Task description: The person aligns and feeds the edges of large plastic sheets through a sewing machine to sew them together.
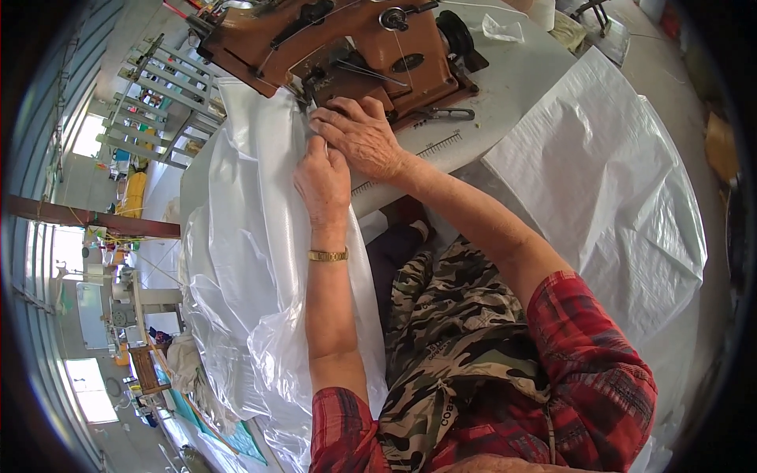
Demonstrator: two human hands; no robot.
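Note:
A brown sewing machine (422,39) stands on the pale table at the top of the view. White, shiny woven plastic sheeting (272,201) runs up to its needle area and hangs in folds on the left. My left hand (322,183), with a gold-coloured watch on its wrist, pinches the edge of this sheeting just in front of the machine. Over its fingertips, my right hand (364,140) bends its fingers down on the same edge, close beside the needle area. The fingers hide the exact spot they grip.
Dark thread snips (451,114) lie right of my right hand, near a ruler scale (441,147) along the table edge. More white plastic sheeting (611,197) spreads at the right. A metal slatted rack (169,94) stands at the far left, and a camouflage apron (461,315) covers my lap.

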